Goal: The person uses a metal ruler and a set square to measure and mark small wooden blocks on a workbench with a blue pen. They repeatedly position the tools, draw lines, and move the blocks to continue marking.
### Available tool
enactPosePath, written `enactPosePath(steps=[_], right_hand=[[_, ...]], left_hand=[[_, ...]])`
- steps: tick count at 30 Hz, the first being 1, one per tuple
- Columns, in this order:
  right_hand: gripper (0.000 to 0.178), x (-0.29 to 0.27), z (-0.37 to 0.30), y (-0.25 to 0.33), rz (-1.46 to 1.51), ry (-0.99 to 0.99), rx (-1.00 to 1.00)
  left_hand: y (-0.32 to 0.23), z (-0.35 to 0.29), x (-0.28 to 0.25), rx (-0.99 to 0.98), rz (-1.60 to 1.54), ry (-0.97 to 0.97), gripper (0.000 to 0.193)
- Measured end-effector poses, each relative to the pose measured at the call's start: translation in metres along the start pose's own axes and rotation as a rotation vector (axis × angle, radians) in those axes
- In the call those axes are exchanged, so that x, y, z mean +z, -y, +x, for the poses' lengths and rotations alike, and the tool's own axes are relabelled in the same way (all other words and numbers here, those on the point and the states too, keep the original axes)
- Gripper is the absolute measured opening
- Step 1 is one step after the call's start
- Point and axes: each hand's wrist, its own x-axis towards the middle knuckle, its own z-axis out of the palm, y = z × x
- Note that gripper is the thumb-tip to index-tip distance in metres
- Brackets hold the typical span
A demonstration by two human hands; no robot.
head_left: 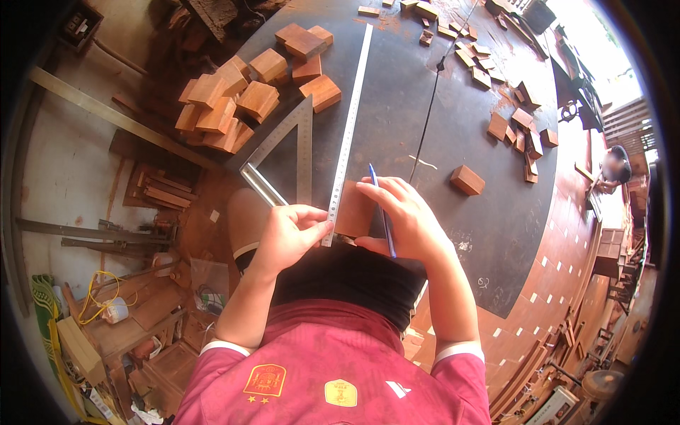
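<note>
My left hand (pixel 289 235) pinches the near end of a long steel ruler (pixel 349 131) between thumb and fingers. The ruler stretches away from me across the dark tabletop and lies along the left side of a reddish-brown wooden block (pixel 356 212). A blue pen (pixel 387 225) is in my right hand (pixel 414 221), lying across its fingers with the tip end pointing away. The same hand's forefinger and thumb reach to the block's right side. Left of the ruler rests a metal triangle square (pixel 304 156), with its thick bright edge near my left hand.
A pile of wooden blocks (pixel 258 100) stands at the far left of the dark table (pixel 397 92). One block (pixel 467 180) sits alone to the right. Several more blocks (pixel 520 131) lie beyond it. Another person (pixel 615 166) is at the right. Scrap wood (pixel 166 188) lies below on the left.
</note>
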Motion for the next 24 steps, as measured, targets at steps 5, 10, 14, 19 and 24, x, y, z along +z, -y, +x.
enactPosePath(steps=[5,10,14,19,24], right_hand=[[0.078,-0.003,0.001,0.004,-0.005,-0.022,0.002],[0.052,0.000,-0.004,0.003,0.013,-0.221,0.026],[0.029,0.002,-0.009,-0.010,0.321,-0.205,0.051],[0.014,0.016,-0.009,0.002,0.709,-0.182,0.270],[0.015,0.017,-0.010,0.007,0.715,-0.061,0.279]], left_hand=[[0.003,-0.002,-0.002,-0.006,-0.028,0.024,0.021],[0.004,-0.001,0.001,0.017,-0.060,0.041,0.021],[0.006,-0.002,0.002,0.028,-0.034,0.002,0.020],[0.006,-0.002,0.001,0.047,-0.028,-0.014,0.018],[0.006,-0.002,0.002,0.046,-0.028,-0.019,0.018]])
